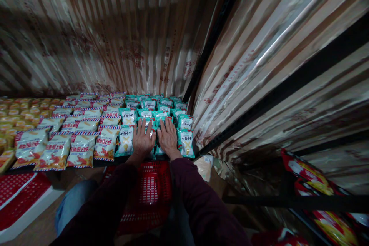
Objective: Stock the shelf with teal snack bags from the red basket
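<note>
Rows of teal-and-white snack bags [124, 141] stand at the right end of a low shelf. My left hand [143, 138] lies on the front bags there, fingers stretched out and pointing away from me. Beside it, my right hand [167, 135] rests on the neighbouring bags with its fingers spread. Both palms cover much of the bags beneath them. One more teal bag [186, 144] stands just right of my right hand. White snack bags with red lettering and striped edges [82, 150] fill the shelf to the left of the teal ones.
A red plastic basket [150, 186] is on the floor below my forearms. Yellow packs [21, 113] line the shelf's far left. Pleated printed sheeting [115, 30] hangs behind, with a dark metal post [210, 46] at the corner. Red-and-yellow bags [314, 180] sit on a rack at right.
</note>
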Motion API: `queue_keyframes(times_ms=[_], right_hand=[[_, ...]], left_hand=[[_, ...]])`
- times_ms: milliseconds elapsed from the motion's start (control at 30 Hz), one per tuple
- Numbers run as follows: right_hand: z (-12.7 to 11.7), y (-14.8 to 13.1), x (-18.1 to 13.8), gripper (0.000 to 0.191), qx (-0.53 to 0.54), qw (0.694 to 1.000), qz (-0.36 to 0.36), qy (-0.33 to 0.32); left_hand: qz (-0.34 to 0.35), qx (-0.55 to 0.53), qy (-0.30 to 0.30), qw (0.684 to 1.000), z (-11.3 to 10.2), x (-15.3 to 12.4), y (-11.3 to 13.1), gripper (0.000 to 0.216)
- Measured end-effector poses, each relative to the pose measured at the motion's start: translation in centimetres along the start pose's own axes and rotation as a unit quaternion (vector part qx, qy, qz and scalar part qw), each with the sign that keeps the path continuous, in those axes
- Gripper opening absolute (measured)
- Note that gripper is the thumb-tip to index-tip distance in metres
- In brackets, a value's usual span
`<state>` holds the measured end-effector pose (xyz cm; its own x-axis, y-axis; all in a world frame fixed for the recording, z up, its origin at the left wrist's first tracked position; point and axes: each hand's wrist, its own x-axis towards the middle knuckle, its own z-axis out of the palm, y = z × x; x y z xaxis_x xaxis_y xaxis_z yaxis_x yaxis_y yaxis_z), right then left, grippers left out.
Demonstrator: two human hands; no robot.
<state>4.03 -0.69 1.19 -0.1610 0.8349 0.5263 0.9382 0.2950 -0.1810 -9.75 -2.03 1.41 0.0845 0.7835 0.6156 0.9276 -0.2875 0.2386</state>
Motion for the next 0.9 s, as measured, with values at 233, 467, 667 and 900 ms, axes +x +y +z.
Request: queue_keyframes(times_ms=[233,467,667,900], right_hand=[[0.2,0.0,0.6,0.047,-0.005,1.000,0.020,-0.012],[0.2,0.1,0.8,0.047,0.000,0.999,0.024,-0.024],[-0.1,-0.1,2.3,0.048,0.007,1.000,0.008,-0.025],[-0.1,0.0,3.6,0.049,0.009,0.999,-0.019,-0.040]], left_hand=[[-0.007,0.000,-0.015,1.000,0.6,0.8,0.1,0.045],[-0.025,-0.018,-0.039,0.999,0.6,0.9,0.0,0.044],[-0.016,-0.010,-0.021,1.000,0.8,1.5,0.1,0.046],[-0.004,-0.023,-0.018,1.000,1.1,1.8,-0.2,0.046]])
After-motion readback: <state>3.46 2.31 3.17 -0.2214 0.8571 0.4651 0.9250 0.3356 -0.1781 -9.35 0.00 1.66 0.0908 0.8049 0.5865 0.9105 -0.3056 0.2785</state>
